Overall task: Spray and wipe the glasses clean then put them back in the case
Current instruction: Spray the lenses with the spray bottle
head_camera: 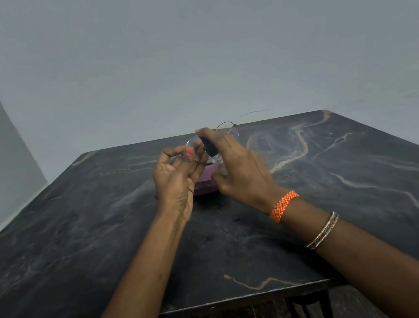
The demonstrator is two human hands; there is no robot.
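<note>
Glasses held up over table centre, left hand pinching them at one end, fingers curled tight. Right hand wrapped round small spray bottle, index finger on black cap. Purple case below on dark marble table; grey wall behind.

From where I stand there is no word, brand, number or sign to be read anywhere. The small spray bottle gripped in the right hand shows only a black cap and a clear body with no legible label, and the purple case lying on the table just beyond and between the two hands shows a plain face. The dark marbled table under both hands carries pale veins only, not lettering.
</note>
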